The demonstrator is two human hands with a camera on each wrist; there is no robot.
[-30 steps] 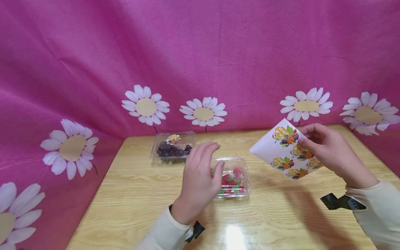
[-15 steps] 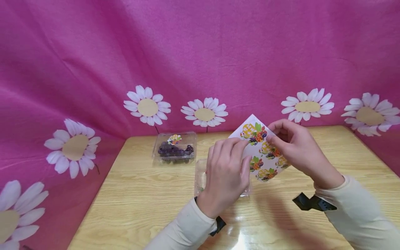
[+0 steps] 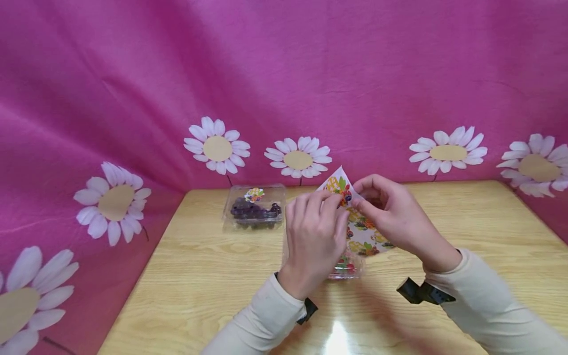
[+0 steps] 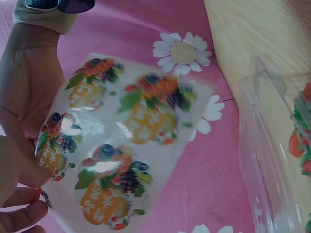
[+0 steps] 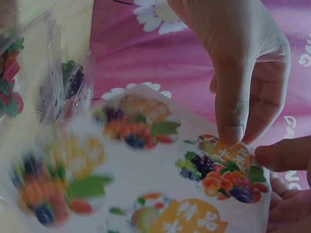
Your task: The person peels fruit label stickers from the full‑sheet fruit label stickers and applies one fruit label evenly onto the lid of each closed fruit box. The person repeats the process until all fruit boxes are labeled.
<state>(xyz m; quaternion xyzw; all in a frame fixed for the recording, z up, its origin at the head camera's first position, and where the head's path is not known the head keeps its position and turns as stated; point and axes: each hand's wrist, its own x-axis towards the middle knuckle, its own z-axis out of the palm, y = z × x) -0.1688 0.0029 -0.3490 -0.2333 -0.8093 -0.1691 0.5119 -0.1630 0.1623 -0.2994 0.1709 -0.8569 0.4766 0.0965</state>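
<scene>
A white sheet of fruit-print stickers [image 3: 361, 229] is up above the table, tilted. My right hand [image 3: 399, 217] pinches its edge, thumb on the printed side. Across the sheet's upper corner reaches my left hand [image 3: 312, 241], its bent fingers touching a sticker [image 5: 223, 170] near that edge. Whether the left hand pinches the sticker or only rests on it is hidden. Below both hands stands a clear plastic box [image 3: 346, 273] with red strawberries [image 4: 299, 145], partly covered by the left hand and the sheet.
Further back on the left, a clear box [image 3: 232, 224] holds dark grapes [image 3: 255, 212], and a fruit sticker [image 3: 254, 195] is on its lid. The wooden table [image 3: 191, 291] meets a pink cloth [image 3: 355, 88] printed with daisies.
The right hand has brought the sheet left, over the strawberry box. The left hand has moved right, from apart to touching the sheet's upper corner.
</scene>
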